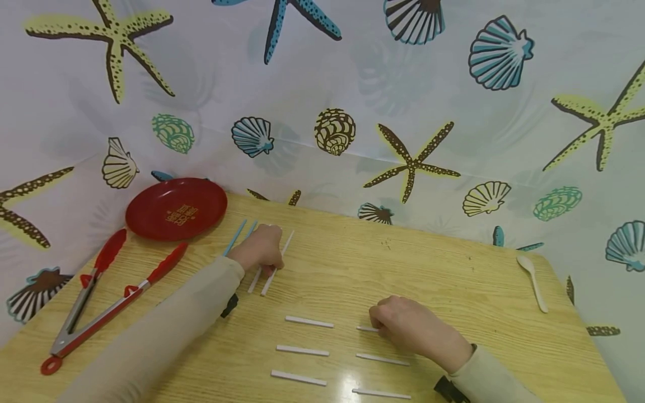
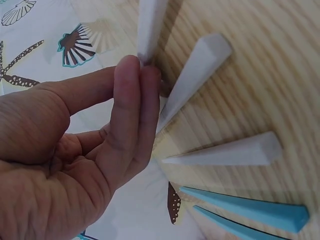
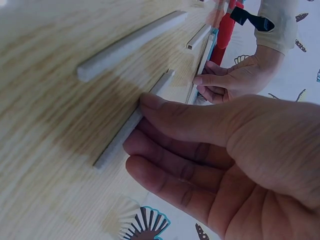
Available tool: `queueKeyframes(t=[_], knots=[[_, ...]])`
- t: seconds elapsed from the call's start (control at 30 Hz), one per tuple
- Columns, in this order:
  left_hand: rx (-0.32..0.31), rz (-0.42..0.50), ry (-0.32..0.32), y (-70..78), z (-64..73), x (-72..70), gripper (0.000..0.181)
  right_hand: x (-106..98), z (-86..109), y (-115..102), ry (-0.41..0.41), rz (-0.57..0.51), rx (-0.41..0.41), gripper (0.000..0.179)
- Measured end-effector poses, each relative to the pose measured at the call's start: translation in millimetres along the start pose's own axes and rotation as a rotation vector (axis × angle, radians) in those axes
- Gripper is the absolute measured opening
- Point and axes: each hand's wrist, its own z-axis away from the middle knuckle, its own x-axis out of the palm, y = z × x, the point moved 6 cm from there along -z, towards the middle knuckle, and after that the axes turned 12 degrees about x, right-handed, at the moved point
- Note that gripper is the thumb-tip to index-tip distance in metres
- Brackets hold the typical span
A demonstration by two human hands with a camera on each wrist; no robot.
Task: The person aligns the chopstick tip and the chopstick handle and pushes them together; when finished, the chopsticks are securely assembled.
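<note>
My left hand [image 1: 262, 249] is at a group of tapered chopsticks on the left half of the table. Its fingertips pinch a white chopstick [image 2: 151, 30]. Beside that lie another white chopstick [image 2: 197, 70], a third white one [image 2: 230, 152] and two blue chopsticks [image 2: 250, 207]. On the front right, my right hand [image 1: 410, 324] pinches a short white stick [image 3: 157, 87] between thumb and fingers, low over the wood. Nearer me are two similar short sticks, one [image 1: 383, 359] behind the other [image 1: 381, 394]. Three short white sticks [image 1: 309, 322] lie to their left.
A red plate [image 1: 151, 215] with gold characters stands at the back left. Red-tipped tongs [image 1: 96, 327] lie spread in front of it. Near the right edge is a white spoon [image 1: 534, 285]. A shell-patterned cloth [image 1: 312, 84] hangs behind the wooden table [image 1: 428, 263].
</note>
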Motion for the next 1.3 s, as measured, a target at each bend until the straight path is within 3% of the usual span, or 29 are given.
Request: queueKeyframes(t=[0.23, 0.33, 0.43, 0.63, 0.83, 1.0, 1.3], knots=[[0.067, -0.026, 0.013, 8.7, 3.7, -8.3, 0.02, -0.5, 0.3, -0.8, 0.011, -0.005, -0.009, 0.024], [0.156, -0.062, 0.028, 23.4, 6.3, -12.5, 0.028, -1.1, 0.5, -1.0, 0.017, -0.006, -0.015, 0.024], [0.282, -0.073, 0.029, 46.3, 12.5, -8.0, 0.024, -1.8, -0.1, -0.9, 0.021, -0.008, -0.02, 0.024], [0.509, -0.126, -0.055, 86.2, 31.0, 28.8, 0.021, -1.7, -1.8, -1.3, 0.019, 0.0, -0.02, 0.025], [0.662, -0.139, -0.221, 102.5, 50.3, 69.0, 0.021, -1.3, -1.0, -3.5, 0.022, 0.016, -0.019, 0.026], [0.699, -0.202, -0.218, 108.2, 56.9, 82.4, 0.023, -1.2, 0.9, -3.7, 0.032, 0.02, -0.026, 0.027], [0.648, -0.285, -0.181, 108.9, 58.9, 84.2, 0.025, -0.7, 0.6, -4.9, 0.05, 0.038, -0.035, 0.028]])
